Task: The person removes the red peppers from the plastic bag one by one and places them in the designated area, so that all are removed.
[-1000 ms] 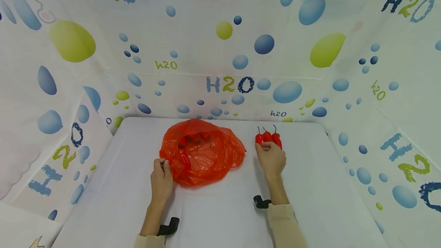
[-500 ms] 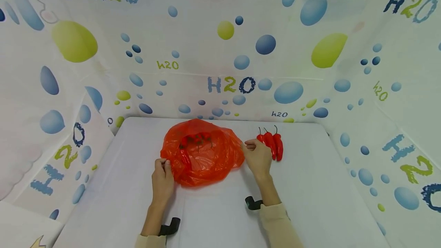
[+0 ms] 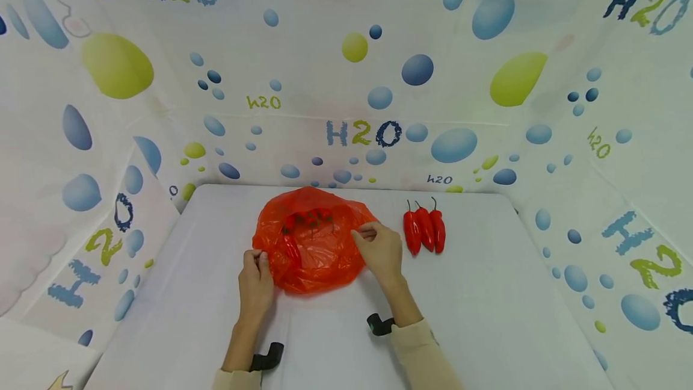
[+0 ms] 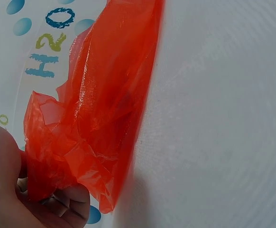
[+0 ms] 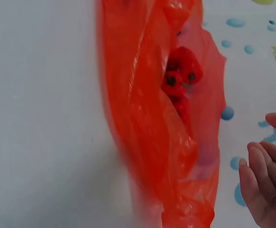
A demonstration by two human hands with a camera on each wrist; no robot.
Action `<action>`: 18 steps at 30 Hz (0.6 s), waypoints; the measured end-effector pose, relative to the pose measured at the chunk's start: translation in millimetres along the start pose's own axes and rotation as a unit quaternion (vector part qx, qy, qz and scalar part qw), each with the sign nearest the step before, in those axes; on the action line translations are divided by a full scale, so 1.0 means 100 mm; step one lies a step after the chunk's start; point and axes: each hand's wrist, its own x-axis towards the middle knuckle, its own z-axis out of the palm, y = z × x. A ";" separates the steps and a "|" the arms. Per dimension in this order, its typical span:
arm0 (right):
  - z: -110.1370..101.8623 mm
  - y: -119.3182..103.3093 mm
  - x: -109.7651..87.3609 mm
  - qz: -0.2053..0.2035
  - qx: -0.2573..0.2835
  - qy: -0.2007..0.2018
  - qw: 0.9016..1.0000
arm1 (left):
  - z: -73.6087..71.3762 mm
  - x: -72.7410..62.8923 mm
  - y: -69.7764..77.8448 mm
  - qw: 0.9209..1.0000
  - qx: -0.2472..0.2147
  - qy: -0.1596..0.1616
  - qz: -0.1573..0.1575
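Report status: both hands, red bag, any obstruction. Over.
Left hand pinches red bag at left edge. Right hand empty, at bag's right side. Mouth open, peppers inside; three long peppers lie outside, right. No obstruction seen.

in head view, cannot count the peppers (image 3: pixel 323 215) inside the red plastic bag (image 3: pixel 325 275); partly hidden by film, too small to separate clearly. in right wrist view, partly covered by the near wall of the bag. bag itself: cut off at top in left wrist view; cut off at top and bottom in right wrist view, lower wall blurred. right hand (image 3: pixel 382 251): covering part of bag's right side in head view; cut off at right edge of right wrist view. left hand (image 3: pixel 257 284): fingers partly hidden by crumpled film, cut off at left and bottom in left wrist view. left sleeve (image 3: pixel 238 380), right sleeve (image 3: pixel 425 354), table (image 3: pixel 520 306): cut off at bottom of head view. wall lettering (image 3: pixel 671 303): cut off at right.
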 end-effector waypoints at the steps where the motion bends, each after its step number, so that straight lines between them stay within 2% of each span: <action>1: 0.03 -0.02 -0.01 -0.001 0.000 -0.005 1.000 | 0.00 0.00 0.00 1.000 0.000 0.001 0.001; 9: 0.26 -0.10 -0.11 -0.014 0.002 -0.055 0.998 | 0.01 -0.02 -0.02 1.000 -0.002 0.011 0.007; 18: 0.42 -0.18 -0.22 -0.024 0.024 -0.089 0.995 | 0.00 -0.01 -0.01 1.000 -0.005 0.000 0.010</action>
